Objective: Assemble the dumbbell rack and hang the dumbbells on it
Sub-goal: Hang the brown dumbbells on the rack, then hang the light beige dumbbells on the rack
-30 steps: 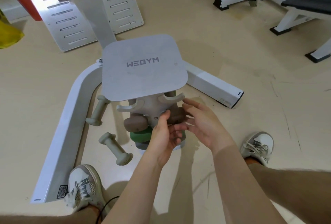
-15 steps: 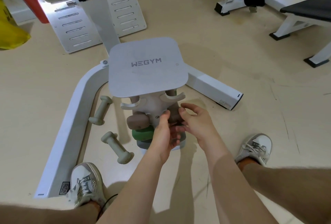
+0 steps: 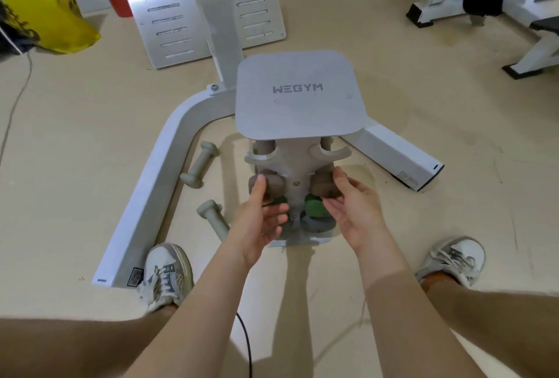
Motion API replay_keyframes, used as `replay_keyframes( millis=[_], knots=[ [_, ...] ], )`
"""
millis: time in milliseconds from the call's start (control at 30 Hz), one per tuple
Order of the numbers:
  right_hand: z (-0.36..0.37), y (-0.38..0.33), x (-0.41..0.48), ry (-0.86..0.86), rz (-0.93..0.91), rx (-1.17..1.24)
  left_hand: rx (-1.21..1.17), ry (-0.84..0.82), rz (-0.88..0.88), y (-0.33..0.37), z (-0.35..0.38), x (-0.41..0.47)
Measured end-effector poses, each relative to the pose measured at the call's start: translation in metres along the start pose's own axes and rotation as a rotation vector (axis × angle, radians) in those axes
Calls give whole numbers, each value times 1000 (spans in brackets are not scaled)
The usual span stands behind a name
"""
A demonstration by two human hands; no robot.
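— So, which way does the rack (image 3: 298, 166) stand?
— Upright on the floor (image 3: 423, 111), just ahead of me, with its long axis rising straight toward my head. I look down on its square grey top plate (image 3: 298, 117), which has WEGYM printed across it.
— And under the plate?
— A pale spine with curved hooks (image 3: 331, 152) opening upward on either side. Lower down hang brown dumbbells (image 3: 321, 186), with green dumbbells (image 3: 314, 206) beneath them, their ends facing me.
— Your hands?
— Both are spread and loose, palms turned toward each other, gripping nothing. My left hand (image 3: 260, 220) is at the left brown one; whether the thumb touches it I cannot tell. My right hand (image 3: 354, 205) is just beside the right one.
— Anything loose?
— A far pale dumbbell (image 3: 201, 164) and a near pale dumbbell (image 3: 213, 217) lie on the floor left of the rack, inside a white machine frame (image 3: 145, 202).
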State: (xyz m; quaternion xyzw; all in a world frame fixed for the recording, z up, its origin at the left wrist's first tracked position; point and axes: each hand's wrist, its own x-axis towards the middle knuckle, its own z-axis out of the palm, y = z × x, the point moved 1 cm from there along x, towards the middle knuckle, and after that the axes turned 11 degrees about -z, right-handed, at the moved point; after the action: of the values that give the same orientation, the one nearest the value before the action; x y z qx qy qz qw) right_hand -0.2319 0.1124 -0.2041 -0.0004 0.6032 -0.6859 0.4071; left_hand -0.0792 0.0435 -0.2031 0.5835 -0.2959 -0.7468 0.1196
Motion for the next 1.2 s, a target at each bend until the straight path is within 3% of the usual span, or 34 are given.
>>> replay_keyframes(
  millis=[167, 233, 333, 367, 500, 633, 700, 833, 1033, 1200],
  knots=[
    [-1, -3, -4, 13, -40, -77, 151, 76, 67, 3, 6, 7],
    [8, -4, -10, 60, -113, -263, 167, 74, 91, 3, 4, 6],
    [21, -7, -23, 278, -536, -845, 210, 79, 107, 2, -1, 6],
    [26, -10, -30, 325, -681, -904, 239, 71, 103, 2, -3, 7],
    [53, -4, -48, 247, -947, -741, 296, -15, 48, 7, -24, 9],
    [81, 26, -72, 23, -1044, -743, 341, -117, 43, 8, -38, 10],
    [92, 46, -79, -119, -983, -802, 370, -123, 62, 13, -48, 12],
    [125, 82, -81, -440, -640, -983, 414, 20, 74, 18, -89, 22],
    [177, 130, -47, -538, -296, -1097, 535, 238, 59, 25, -154, 74],
    [213, 187, 12, -613, -116, -1150, 814, 424, 135, 44, -186, 121]
  ],
)
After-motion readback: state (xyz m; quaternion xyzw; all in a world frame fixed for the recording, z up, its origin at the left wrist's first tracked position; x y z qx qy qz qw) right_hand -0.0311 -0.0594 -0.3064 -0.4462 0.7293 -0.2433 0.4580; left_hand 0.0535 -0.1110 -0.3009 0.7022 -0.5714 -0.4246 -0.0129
